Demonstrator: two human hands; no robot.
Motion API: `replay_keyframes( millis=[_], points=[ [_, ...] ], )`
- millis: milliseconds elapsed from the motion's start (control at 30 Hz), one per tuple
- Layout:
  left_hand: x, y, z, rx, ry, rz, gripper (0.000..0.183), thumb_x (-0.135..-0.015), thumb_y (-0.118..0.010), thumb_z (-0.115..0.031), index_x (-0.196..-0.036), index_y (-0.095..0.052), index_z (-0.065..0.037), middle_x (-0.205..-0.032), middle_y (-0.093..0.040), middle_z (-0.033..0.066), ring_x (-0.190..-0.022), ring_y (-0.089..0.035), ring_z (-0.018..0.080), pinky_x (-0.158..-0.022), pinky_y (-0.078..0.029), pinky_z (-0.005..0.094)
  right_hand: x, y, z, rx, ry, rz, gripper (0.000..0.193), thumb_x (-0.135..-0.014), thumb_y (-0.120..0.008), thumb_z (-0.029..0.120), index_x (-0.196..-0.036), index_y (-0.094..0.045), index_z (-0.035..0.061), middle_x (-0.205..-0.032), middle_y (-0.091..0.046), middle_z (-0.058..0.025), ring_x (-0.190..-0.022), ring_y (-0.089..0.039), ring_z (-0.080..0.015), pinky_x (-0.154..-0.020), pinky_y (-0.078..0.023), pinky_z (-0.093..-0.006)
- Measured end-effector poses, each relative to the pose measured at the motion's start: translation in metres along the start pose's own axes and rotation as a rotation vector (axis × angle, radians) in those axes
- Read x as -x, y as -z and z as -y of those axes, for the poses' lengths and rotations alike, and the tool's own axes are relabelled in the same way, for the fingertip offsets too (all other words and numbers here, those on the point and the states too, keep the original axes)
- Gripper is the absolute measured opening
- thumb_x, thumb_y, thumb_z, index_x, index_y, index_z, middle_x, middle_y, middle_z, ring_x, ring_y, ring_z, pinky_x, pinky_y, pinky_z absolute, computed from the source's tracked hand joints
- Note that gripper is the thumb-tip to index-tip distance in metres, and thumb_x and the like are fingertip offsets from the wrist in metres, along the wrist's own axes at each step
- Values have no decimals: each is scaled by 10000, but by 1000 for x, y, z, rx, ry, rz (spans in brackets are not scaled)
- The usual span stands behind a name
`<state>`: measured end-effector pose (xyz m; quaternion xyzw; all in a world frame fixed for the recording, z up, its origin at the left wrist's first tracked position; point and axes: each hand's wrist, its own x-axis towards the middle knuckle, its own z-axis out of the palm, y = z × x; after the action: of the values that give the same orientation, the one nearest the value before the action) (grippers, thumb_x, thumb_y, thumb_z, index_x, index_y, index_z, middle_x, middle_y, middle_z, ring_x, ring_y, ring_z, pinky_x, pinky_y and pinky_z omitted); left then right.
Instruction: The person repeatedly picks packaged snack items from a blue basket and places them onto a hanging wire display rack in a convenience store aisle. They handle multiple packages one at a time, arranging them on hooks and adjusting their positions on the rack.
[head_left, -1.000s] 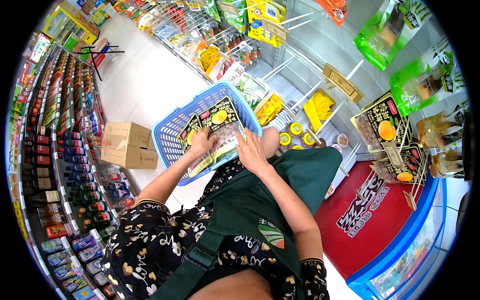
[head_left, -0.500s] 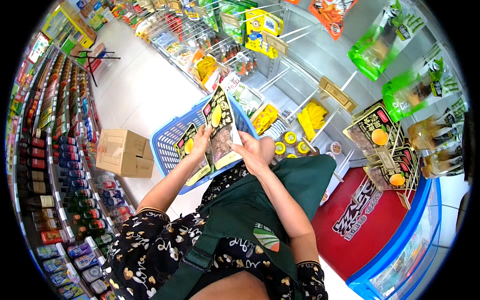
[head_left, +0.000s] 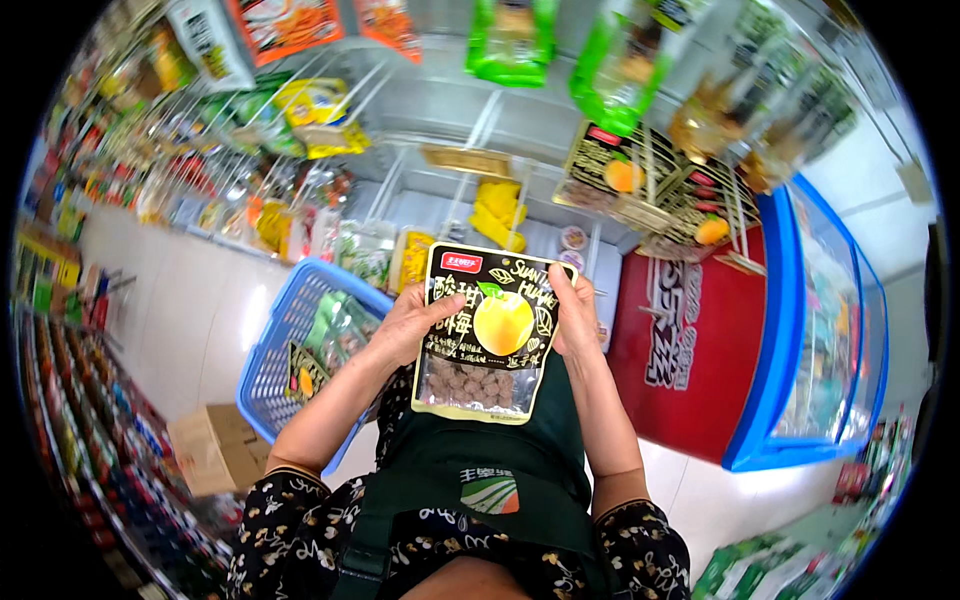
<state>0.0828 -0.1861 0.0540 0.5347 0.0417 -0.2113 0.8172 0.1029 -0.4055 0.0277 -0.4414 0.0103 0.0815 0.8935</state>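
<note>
A black pouch of dried fruit (head_left: 490,335) is held upright in front of my dark green apron. It has a yellow fruit picture and a clear window with brown pieces. My left hand (head_left: 410,325) grips its left edge, thumb across the front. My right hand (head_left: 575,312) pinches the upper right edge. To the left stands a blue plastic basket (head_left: 262,340). Inside it lie a green and clear packet (head_left: 342,325) and a black pouch (head_left: 302,372), partly hidden by the basket wall. Similar black pouches (head_left: 600,165) hang on hooks at the right.
Ahead runs a shelf rack with hooks and hanging snack packets (head_left: 322,115). A blue-framed freezer (head_left: 755,400) with a red side stands at the right. An opened cardboard box (head_left: 215,450) sits beside the basket. Bottle shelves (head_left: 110,440) line the left.
I have turned toward the rack and freezer. The pouch has come away from above the basket to in front of my apron, its front now facing up toward me.
</note>
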Motion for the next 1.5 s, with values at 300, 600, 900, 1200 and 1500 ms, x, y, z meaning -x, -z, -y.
replay_keyframes(
  millis=[300,600,900,1200,1500],
  points=[
    [-116,-73,18,10,70,40,245,-892,-573,-248,-897,-628,-9,-850,-672,72,-707,-642,113,-632,-517,236,-17,79,52,-46,75,-274,217,-899,-552,232,-877,-614,26,-845,-667,-84,-674,-640,-142,-625,-537,-280],
    [-162,-112,16,-104,-142,175,368,-897,-547,-382,-854,-656,-34,-767,-666,20,-606,-581,43,-547,-473,194,-36,107,88,77,309,-243,214,-900,-565,247,-837,-630,54,-800,-659,-17,-659,-603,-67,-593,-492,-219],
    [-182,-117,16,-85,-263,136,290,-895,-575,-321,-818,-635,-49,-696,-624,-17,-555,-545,29,-483,-444,193,-60,115,98,255,425,-224,196,-907,-561,200,-792,-621,52,-750,-614,23,-636,-507,-22,-582,-416,-196],
    [-177,-128,4,-121,-168,57,315,-887,-583,-334,-828,-650,-31,-688,-634,-2,-544,-544,30,-479,-438,192,-64,112,104,235,338,-260,187,-915,-542,198,-846,-630,48,-755,-633,5,-619,-535,-41,-567,-443,-208],
    [-241,-121,8,-381,-292,-65,404,-885,-552,-372,-924,-634,22,-784,-648,63,-691,-540,125,-652,-441,311,-121,118,121,1041,635,-543,396,-892,-546,327,-739,-557,-38,-541,-442,10,-538,-338,-76,-474,-311,-267]
  ],
)
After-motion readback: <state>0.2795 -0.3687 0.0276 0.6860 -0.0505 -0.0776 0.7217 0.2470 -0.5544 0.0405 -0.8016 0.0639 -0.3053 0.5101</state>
